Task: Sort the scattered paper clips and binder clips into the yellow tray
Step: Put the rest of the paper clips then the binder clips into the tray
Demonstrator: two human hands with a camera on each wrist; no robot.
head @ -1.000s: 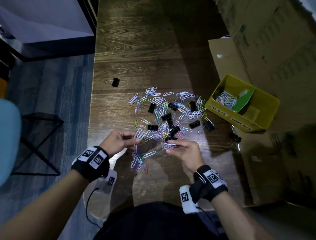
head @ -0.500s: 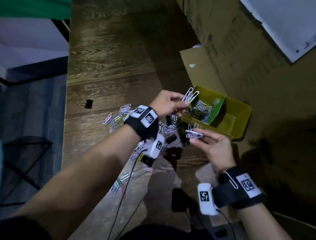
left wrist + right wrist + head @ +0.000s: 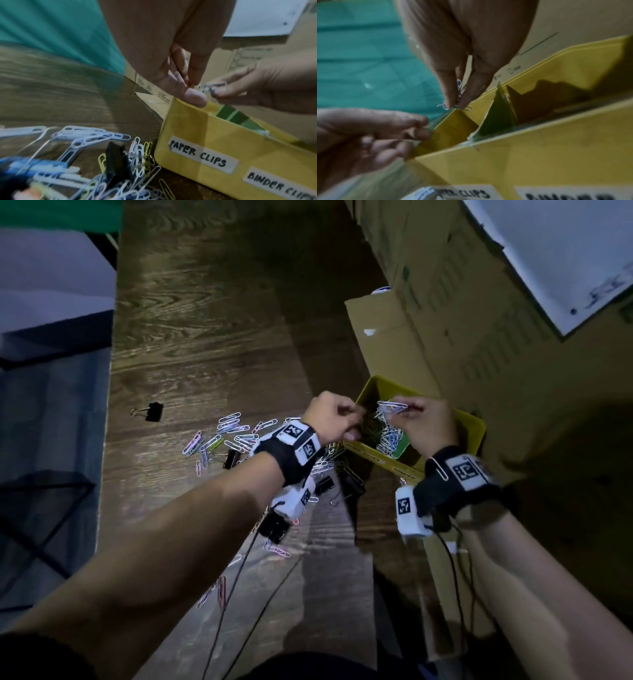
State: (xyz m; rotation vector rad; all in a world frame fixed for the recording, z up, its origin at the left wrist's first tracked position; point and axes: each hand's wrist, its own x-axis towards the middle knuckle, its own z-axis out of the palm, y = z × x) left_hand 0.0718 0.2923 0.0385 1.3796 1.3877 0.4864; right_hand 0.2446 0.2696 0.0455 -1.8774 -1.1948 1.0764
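The yellow tray [image 3: 476, 426] stands at the table's right, with a green divider [image 3: 236, 119] and labels "PAPER CLIPS" [image 3: 199, 154] and "BINDER CLIPS". My right hand [image 3: 404, 409] pinches a bunch of paper clips [image 3: 390, 406] above the paper-clip compartment, also seen in the right wrist view [image 3: 459, 86]. My left hand [image 3: 352, 422] hovers at the tray's near-left corner, fingers loosely curled, nothing visible in it. Paper clips [image 3: 387, 436] lie inside that compartment. Scattered paper clips [image 3: 233, 429] and black binder clips [image 3: 230, 458] cover the table left of the tray.
A lone binder clip [image 3: 154, 411] lies far left near the table edge. Cardboard boxes [image 3: 479, 320] stand close behind and right of the tray. Wrist camera cables [image 3: 239, 594] trail over the near table. A paper clip [image 3: 440, 469] clings to my right wristband.
Both hands rose from the pile to the tray. The clips my left hand held over the tray are gone from it. My right hand carried its bunch over the paper-clip compartment.
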